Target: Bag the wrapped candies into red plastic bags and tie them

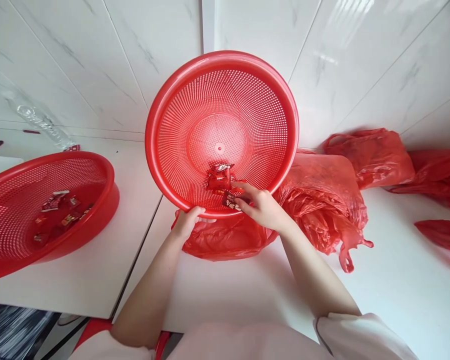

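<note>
One right hand (260, 206) is pinching a dark packet (229, 200) just inside the tilted red basket (225, 131), the left hand (186, 223) is gripping its near rim (171, 194), red packets (219, 179) are lying within, a red bag (228, 241) is showing below

The right hand's (260, 206) fingertips cover part of the dark red packet (228, 199), whose print is too small to read. The tilted red basket (225, 61) hides part of the red plastic bag (228, 241) beneath. The left edge cuts off the second red basket (110, 204); the right edge crops two red bags (440, 175). The clear plastic bottle's (45, 122) far end is blurred.
</note>
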`<state>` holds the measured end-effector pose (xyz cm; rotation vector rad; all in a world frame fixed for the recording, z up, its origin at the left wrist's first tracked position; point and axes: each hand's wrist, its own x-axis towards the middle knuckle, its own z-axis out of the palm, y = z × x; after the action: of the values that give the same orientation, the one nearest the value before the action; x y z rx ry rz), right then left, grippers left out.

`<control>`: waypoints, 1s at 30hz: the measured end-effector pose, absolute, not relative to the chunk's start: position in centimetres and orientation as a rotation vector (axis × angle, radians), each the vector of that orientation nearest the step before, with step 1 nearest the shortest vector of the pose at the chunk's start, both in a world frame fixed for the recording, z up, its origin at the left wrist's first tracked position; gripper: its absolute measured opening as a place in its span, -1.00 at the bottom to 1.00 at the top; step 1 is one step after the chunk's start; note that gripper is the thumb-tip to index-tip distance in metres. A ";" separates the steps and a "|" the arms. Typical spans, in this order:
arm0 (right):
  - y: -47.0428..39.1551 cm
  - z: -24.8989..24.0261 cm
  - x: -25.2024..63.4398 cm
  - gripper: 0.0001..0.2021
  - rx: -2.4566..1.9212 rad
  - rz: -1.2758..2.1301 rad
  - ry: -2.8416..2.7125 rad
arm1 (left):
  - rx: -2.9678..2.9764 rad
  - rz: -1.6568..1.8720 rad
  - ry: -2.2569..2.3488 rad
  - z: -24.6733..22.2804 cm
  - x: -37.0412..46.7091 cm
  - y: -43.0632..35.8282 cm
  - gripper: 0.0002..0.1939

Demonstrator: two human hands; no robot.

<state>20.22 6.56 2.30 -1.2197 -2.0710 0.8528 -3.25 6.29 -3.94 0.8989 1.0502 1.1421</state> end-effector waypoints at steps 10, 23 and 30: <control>6.2 3.3 20.4 -0.49 -1.200 0.863 -2.095 | 0.895 1.161 1.052 -4.0 -3.3 6.3 -0.89; 6.3 3.1 20.4 -0.51 -1.203 0.860 -2.084 | 0.886 1.164 1.064 -3.6 -3.1 6.4 -0.82; 6.3 2.9 20.5 -0.49 -1.200 0.868 -2.081 | 0.865 1.161 1.077 -3.5 -3.1 6.4 -0.75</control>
<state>20.50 6.33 2.95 -1.1999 -2.0815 0.8683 -3.13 6.40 -3.51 0.8653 1.0774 1.1613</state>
